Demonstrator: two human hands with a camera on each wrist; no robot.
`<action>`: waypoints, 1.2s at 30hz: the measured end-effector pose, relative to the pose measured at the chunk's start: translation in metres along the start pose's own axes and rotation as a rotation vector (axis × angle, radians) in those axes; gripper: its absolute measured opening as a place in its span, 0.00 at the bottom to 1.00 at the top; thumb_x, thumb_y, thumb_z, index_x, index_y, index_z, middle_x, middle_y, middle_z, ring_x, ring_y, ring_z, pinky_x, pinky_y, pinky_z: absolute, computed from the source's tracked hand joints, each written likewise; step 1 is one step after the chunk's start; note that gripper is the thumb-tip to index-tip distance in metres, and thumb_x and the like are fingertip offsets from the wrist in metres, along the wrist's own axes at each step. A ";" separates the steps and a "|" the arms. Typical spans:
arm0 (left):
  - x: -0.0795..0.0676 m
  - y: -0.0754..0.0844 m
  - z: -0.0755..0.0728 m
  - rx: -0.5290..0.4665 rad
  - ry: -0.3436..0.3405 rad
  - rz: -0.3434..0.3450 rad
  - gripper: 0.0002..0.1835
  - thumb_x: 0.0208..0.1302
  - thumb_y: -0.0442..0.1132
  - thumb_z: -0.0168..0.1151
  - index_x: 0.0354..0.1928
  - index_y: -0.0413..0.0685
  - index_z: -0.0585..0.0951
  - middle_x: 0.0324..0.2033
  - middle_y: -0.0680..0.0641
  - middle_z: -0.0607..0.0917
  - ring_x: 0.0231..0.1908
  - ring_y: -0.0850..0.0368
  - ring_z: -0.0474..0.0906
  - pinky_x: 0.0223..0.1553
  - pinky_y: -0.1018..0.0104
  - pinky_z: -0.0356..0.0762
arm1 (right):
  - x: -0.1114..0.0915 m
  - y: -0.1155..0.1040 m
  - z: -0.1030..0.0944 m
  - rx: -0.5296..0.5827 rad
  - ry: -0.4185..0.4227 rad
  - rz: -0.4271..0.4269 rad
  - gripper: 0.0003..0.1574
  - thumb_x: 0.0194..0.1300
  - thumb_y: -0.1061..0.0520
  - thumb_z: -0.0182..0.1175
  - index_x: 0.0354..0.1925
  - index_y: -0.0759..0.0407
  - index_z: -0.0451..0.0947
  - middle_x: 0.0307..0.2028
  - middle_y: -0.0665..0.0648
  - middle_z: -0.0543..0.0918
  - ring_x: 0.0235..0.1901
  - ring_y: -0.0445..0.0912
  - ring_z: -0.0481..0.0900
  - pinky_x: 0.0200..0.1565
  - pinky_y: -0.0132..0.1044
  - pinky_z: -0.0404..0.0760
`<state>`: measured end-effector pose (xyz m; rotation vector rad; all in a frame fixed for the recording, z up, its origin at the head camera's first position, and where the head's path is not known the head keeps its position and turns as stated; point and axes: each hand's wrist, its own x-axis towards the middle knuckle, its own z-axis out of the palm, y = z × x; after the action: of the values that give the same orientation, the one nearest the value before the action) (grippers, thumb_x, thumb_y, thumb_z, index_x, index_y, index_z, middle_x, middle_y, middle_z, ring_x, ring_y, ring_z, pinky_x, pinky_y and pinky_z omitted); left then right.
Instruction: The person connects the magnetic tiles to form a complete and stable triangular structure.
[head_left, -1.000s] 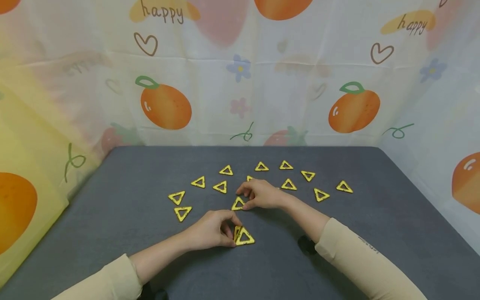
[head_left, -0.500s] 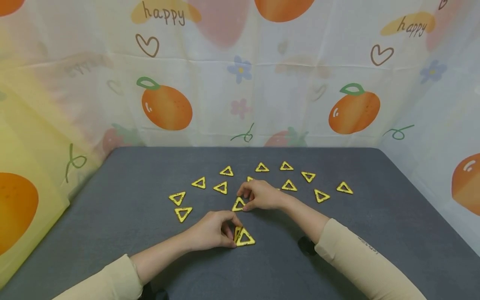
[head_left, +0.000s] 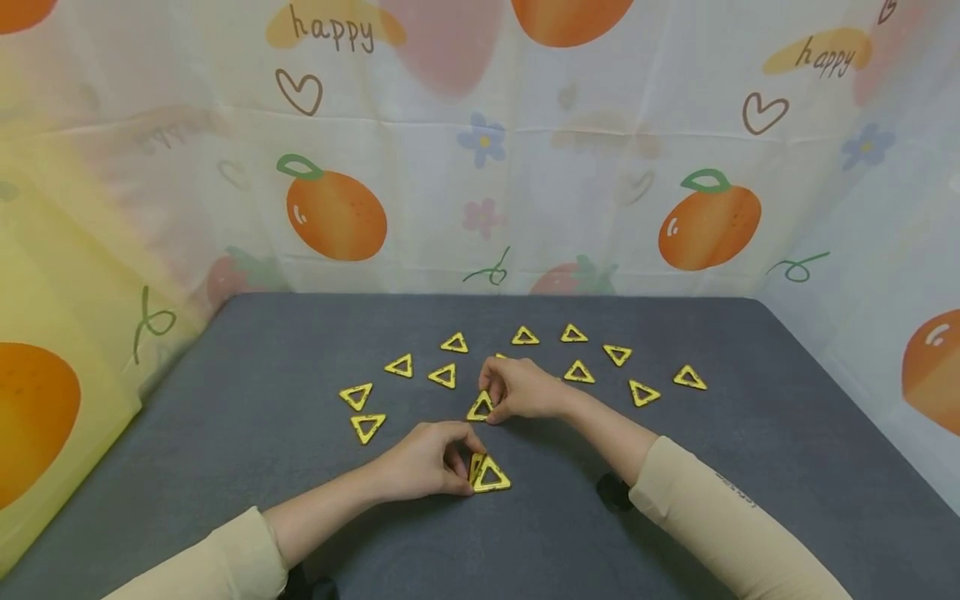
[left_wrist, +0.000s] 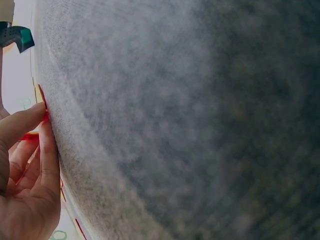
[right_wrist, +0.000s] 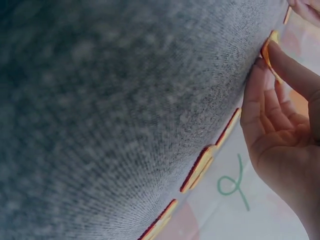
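Note:
My left hand (head_left: 429,460) pinches a pair of yellow, hollow triangular tiles near the table's front middle. One tile (head_left: 492,487) faces me; the other (head_left: 475,467) stands against its left side, partly behind my fingers. In the left wrist view, my thumb and fingers meet on a red-edged tile (left_wrist: 42,95). Farther back, my right hand (head_left: 525,390) holds another triangular tile (head_left: 475,407) by its right side, between thumb and index finger. Its right corner is covered by my fingers. The right wrist view shows that tile (right_wrist: 274,36) raised on edge behind my thumb.
Several more yellow triangular tiles lie flat in an arc on the dark grey table (head_left: 225,450), such as a left tile (head_left: 367,417) and a far right tile (head_left: 690,383). One tile (head_left: 501,357) is mostly hidden behind my right hand. A printed curtain (head_left: 420,208) hangs behind.
The tile in my right hand has tipped up slightly and shifted a little right; my right index finger has moved in to its upper edge. My left hand keeps its hold.

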<state>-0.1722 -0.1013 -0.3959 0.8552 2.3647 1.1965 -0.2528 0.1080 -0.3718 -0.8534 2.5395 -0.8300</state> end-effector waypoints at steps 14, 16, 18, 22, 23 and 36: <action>-0.001 0.001 -0.001 -0.008 -0.006 -0.009 0.18 0.49 0.30 0.76 0.44 0.44 0.82 0.26 0.48 0.86 0.25 0.68 0.81 0.30 0.73 0.80 | -0.010 0.001 -0.007 0.082 -0.012 -0.009 0.17 0.63 0.63 0.65 0.51 0.57 0.79 0.27 0.55 0.85 0.25 0.40 0.84 0.33 0.32 0.82; -0.001 0.002 -0.001 -0.009 -0.007 -0.012 0.18 0.49 0.30 0.76 0.44 0.44 0.82 0.26 0.48 0.86 0.25 0.68 0.81 0.30 0.73 0.80 | -0.014 0.001 -0.008 0.090 -0.008 -0.006 0.16 0.64 0.63 0.65 0.51 0.57 0.80 0.28 0.55 0.86 0.26 0.40 0.84 0.33 0.32 0.82; -0.001 0.002 -0.001 -0.010 -0.007 -0.013 0.18 0.49 0.30 0.76 0.44 0.44 0.82 0.27 0.48 0.86 0.25 0.68 0.81 0.30 0.73 0.80 | -0.018 0.001 -0.009 0.093 -0.005 -0.007 0.16 0.64 0.62 0.65 0.51 0.57 0.80 0.28 0.54 0.86 0.26 0.40 0.84 0.33 0.32 0.83; -0.001 0.003 -0.001 -0.008 -0.003 -0.018 0.19 0.49 0.30 0.76 0.44 0.43 0.82 0.26 0.48 0.86 0.25 0.68 0.81 0.30 0.73 0.80 | -0.027 0.001 -0.010 0.108 0.002 -0.020 0.15 0.64 0.62 0.65 0.50 0.57 0.81 0.28 0.53 0.86 0.26 0.40 0.84 0.33 0.33 0.83; -0.001 0.003 -0.001 -0.006 -0.002 -0.018 0.19 0.49 0.30 0.76 0.44 0.43 0.82 0.26 0.48 0.86 0.25 0.68 0.81 0.30 0.73 0.80 | -0.029 0.001 -0.010 0.112 0.003 -0.021 0.15 0.64 0.62 0.65 0.50 0.56 0.81 0.28 0.53 0.86 0.26 0.40 0.84 0.33 0.33 0.83; -0.002 0.004 -0.001 0.010 0.003 -0.021 0.18 0.49 0.30 0.76 0.43 0.44 0.82 0.26 0.49 0.86 0.25 0.67 0.81 0.29 0.73 0.80 | -0.056 0.001 -0.010 0.199 -0.011 -0.016 0.12 0.63 0.61 0.67 0.46 0.57 0.82 0.28 0.53 0.88 0.29 0.47 0.87 0.34 0.35 0.85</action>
<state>-0.1697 -0.1007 -0.3919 0.8307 2.3782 1.1799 -0.2153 0.1477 -0.3580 -0.8123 2.3938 -1.0583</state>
